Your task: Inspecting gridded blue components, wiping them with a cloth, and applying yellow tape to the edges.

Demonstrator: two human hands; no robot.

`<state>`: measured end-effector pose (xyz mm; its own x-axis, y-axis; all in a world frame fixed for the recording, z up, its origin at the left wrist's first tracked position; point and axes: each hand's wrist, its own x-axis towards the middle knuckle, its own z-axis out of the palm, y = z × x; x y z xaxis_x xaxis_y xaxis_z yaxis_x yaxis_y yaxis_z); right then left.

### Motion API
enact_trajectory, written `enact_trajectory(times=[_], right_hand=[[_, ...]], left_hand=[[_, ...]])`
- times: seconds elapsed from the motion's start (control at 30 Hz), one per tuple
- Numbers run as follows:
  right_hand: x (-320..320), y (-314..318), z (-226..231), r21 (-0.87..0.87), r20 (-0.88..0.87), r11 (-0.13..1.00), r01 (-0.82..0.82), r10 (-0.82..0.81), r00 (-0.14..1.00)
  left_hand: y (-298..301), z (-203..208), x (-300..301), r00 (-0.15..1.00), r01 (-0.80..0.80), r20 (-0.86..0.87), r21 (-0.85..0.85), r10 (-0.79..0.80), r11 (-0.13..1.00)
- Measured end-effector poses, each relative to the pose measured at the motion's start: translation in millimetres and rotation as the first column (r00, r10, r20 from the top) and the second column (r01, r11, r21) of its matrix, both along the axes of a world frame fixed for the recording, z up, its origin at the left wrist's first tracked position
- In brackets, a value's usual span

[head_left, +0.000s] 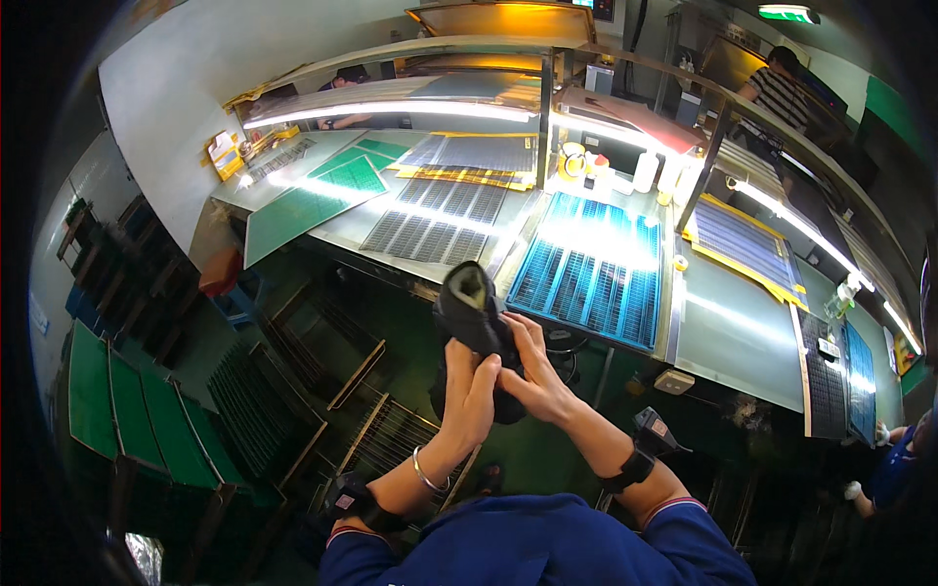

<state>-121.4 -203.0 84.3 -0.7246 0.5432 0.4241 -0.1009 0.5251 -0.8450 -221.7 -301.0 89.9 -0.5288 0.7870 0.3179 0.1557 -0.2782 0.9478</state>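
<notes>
In front of my body, in mid-air, I hold a dark, soft-looking item (476, 317) with a pale-lined opening at its upper end. It resembles a shoe or a pouch, but its kind is unclear. My left hand (471, 396) is closed against its lower left side. On its right side, my right hand (537, 376) grips it with the thumb across and the fingers behind. Both thumbs come close together over the item, and its lower part is partly hidden by my hands.
Beyond my hands runs a lit workbench (733, 327). On it lie a blue slotted panel (591, 269), a dark grid sheet (437, 220) and a green board (313, 210). Green panels (137, 405) and racks (264, 400) stand at lower left. A person (894, 464) is at far right.
</notes>
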Motion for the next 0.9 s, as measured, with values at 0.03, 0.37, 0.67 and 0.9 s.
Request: enact_trajectory(times=[0.03, 0.37, 0.67, 0.9], right_hand=[[1, 0, -3, -0.036, -0.036, 0.998, 0.041, -0.042, 0.998], [59, -42, 65, -0.238, 0.067, 0.783, -0.575, 0.603, 0.795], [117, 93, -15, -0.786, 0.198, 0.484, 0.385, -0.393, 0.898], [149, -42, -272, -0.501, 0.848, 0.704, 0.503, 0.284, 0.447]], left_hand=[[-5, 3, 0, 0.998, 0.059, -0.033, -0.026, -0.06, 0.998], [0, 6, -98, 0.879, 0.324, 0.382, -0.036, -0.287, 0.945], [-55, -73, -25, -0.383, 0.563, 0.89, 0.438, -0.248, 0.701], [-48, -79, -56, 0.135, 0.912, 0.883, 0.066, -0.449, 0.404]])
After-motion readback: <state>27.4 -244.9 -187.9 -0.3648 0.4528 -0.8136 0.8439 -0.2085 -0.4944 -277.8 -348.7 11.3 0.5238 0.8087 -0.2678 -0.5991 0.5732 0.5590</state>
